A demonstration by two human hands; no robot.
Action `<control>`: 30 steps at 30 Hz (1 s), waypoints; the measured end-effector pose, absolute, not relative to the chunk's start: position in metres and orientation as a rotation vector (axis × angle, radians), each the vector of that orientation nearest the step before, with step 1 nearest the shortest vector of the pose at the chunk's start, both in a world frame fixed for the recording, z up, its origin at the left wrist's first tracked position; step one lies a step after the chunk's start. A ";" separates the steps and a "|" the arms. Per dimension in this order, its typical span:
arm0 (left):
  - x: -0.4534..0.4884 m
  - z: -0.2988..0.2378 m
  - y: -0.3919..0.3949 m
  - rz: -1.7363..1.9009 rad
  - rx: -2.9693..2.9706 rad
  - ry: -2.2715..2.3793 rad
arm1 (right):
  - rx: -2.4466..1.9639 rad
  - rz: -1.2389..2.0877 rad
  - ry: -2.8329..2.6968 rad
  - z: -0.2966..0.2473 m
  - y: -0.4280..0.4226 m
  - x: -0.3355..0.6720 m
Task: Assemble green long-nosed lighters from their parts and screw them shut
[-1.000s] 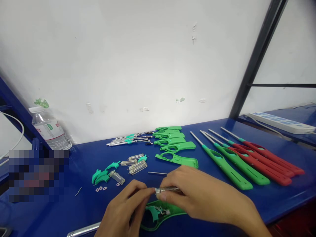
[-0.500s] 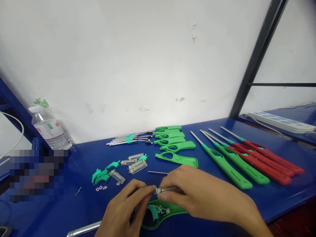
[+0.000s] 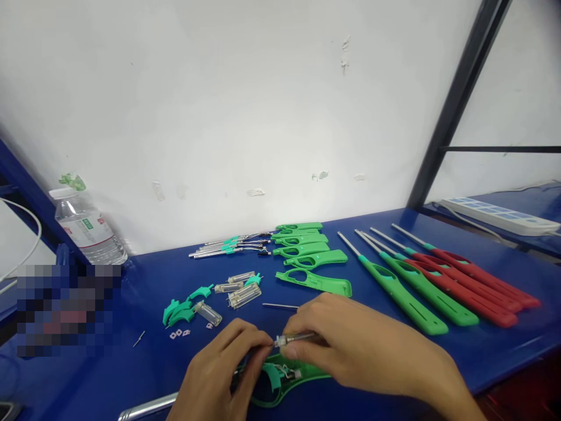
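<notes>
My right hand (image 3: 350,348) pinches a small clear fuel tube with a metal end (image 3: 294,338) just above the blue table (image 3: 109,374). My left hand (image 3: 221,374) meets it from the left, fingertips closed on the tube's metal tip. Under both hands lies an open green lighter shell (image 3: 280,383) with a teal trigger and small metal parts inside. A metal tube (image 3: 146,407) sticks out to its left at the table's near edge.
Behind the hands lie several clear fuel tubes (image 3: 243,294), teal triggers (image 3: 182,313), green shell halves (image 3: 307,251) and metal nozzle rods (image 3: 228,248). Finished green lighters (image 3: 401,292) and red lighters (image 3: 473,283) lie at the right. A water bottle (image 3: 85,228) stands far left; a power strip (image 3: 499,216) far right.
Hardly anything has moved. My left fingertips have closed in slightly on the tube's metal tip, and both hands sit a touch lower over the green shell.
</notes>
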State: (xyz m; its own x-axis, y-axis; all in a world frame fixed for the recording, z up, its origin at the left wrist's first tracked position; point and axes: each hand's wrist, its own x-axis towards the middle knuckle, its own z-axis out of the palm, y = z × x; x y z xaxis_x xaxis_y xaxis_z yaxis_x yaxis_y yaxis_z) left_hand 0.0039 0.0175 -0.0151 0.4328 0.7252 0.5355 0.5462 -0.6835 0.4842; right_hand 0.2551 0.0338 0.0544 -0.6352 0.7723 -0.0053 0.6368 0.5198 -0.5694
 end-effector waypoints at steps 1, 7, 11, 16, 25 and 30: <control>0.004 -0.015 0.017 1.093 2.452 1.104 | -1.191 0.794 -2.511 0.055 0.034 0.255; 0.006 -0.015 0.017 1.072 2.468 1.120 | -1.209 0.810 -2.493 0.055 0.033 0.254; 0.006 -0.013 0.018 1.072 2.490 1.114 | -1.203 0.794 -2.499 0.054 0.032 0.254; 0.004 -0.014 0.016 1.071 2.494 1.105 | -1.200 0.807 -2.499 0.052 0.033 0.254; 0.006 -0.013 0.015 1.039 2.532 1.099 | -1.201 0.818 -2.494 0.053 0.034 0.254; 0.006 -0.016 0.015 1.035 2.574 1.098 | -1.214 0.802 -2.504 0.051 0.033 0.253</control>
State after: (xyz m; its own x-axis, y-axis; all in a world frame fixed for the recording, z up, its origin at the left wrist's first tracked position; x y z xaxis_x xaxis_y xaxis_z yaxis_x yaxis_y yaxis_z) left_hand 0.0055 0.0147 -0.0161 0.4915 0.6855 0.5371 0.5763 -0.7184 0.3895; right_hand 0.2530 0.0330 0.0513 -0.6240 0.7812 -0.0186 0.6466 0.5029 -0.5736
